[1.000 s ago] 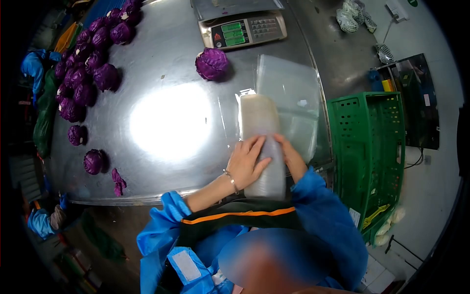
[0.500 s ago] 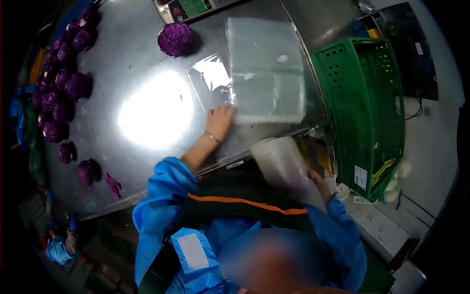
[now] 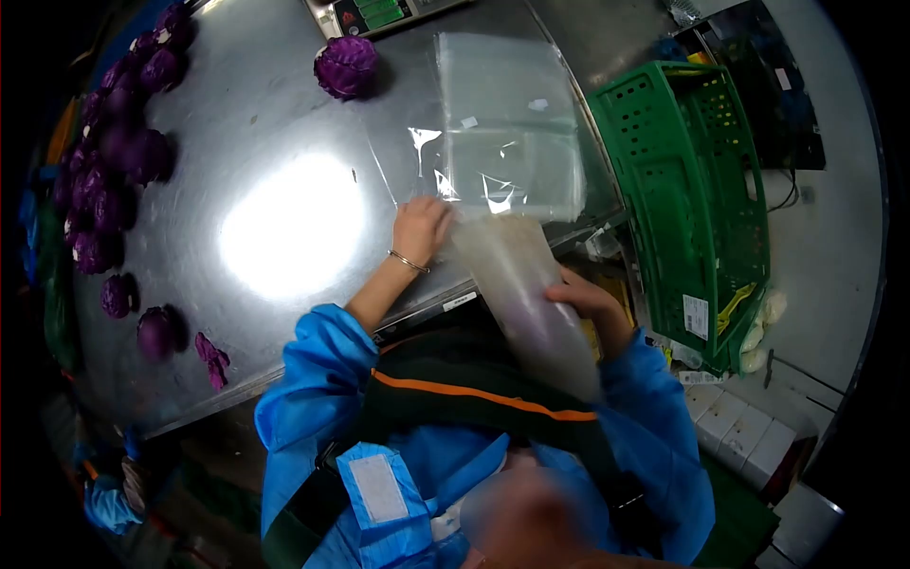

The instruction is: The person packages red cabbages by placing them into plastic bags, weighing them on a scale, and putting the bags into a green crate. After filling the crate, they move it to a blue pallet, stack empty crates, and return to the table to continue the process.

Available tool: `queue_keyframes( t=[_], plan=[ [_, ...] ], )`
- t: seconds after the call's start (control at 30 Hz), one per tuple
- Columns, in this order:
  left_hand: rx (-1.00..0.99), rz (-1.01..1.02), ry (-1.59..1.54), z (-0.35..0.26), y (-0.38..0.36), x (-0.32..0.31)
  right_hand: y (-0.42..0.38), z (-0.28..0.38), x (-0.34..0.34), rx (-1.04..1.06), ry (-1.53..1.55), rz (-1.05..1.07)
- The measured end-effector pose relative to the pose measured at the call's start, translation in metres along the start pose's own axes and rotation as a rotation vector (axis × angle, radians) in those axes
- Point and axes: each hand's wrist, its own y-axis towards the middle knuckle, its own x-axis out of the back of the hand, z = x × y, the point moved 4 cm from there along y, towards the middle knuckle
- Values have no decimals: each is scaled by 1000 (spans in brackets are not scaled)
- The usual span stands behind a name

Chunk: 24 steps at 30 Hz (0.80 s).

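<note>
My right hand (image 3: 590,298) grips a roll-shaped length of translucent plastic (image 3: 523,284), with a faint purple tint in its lower part. Its upper end reaches over the table's front edge. My left hand (image 3: 421,230) has its fingers bent and close together at the lower edge of a thin clear plastic film (image 3: 424,152); the fingertips are partly hidden. Just right of that film lies a stack of clear plastic bags (image 3: 512,104). A red cabbage (image 3: 346,67) sits beyond my left hand, near the scale (image 3: 384,13).
Several red cabbages (image 3: 114,209) line the table's left side, with a loose purple leaf (image 3: 211,361) near the front edge. A green crate (image 3: 697,209) stands right of the metal table (image 3: 275,123). A person in blue (image 3: 114,498) is at far lower left.
My right hand has brought the translucent plastic roll up and left, over the table edge toward my left hand. My left hand stays at the clear film with its fingers drawn in slightly.
</note>
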Motion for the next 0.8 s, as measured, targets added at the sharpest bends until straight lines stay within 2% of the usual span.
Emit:
queue_keyframes(
  t=[0.07, 0.1, 0.13, 0.23, 0.27, 0.33, 0.37, 0.43, 0.5, 0.53, 0.57, 0.63, 0.67, 0.7, 0.77, 0.8],
  plan=[
    [212, -232, -117, -5, 14, 16, 35, 35, -22, 275, -446, -141],
    [320, -342, -179, -6, 16, 21, 54, 39, -27, 274, -535, -286],
    [174, -384, -178, -14, 17, 24, 70, 39, -35, 264, -620, -431],
    [248, -450, -204, -10, 3, 23, 91, 68, -82, 359, -980, -803],
    [252, -474, -160, 5, -8, 24, 98, 63, -78, 417, -886, -864],
    [395, -576, -15, 9, -26, 30, 120, 37, -63, 529, -684, -975],
    [466, -631, 57, 10, -31, 31, 116, 36, -56, 596, -605, -988],
    [797, -595, -299, 25, -40, 19, 101, 46, -35, 405, -155, -781],
    [1102, -497, -659, 41, -35, 10, 101, 54, -14, 462, -283, -842],
    [982, -429, -707, 61, -39, -4, 106, 50, -7, 400, -284, -775],
    [946, -352, -608, 58, -37, 3, 111, 47, 1, 338, -288, -709],
    [871, -196, -409, 42, -39, 21, 126, 23, 9, 26, -175, -381],
    [756, -243, -376, 30, -45, 28, 124, 6, 14, 1, -380, -392],
    [734, -235, -381, 23, -57, 34, 122, -14, 19, 267, -748, -455],
    [683, -223, -390, 17, -74, 49, 103, -39, 13, 123, -873, -369],
    [812, -139, -528, 21, -82, 48, 104, -35, 12, 237, -729, -425]
  ],
)
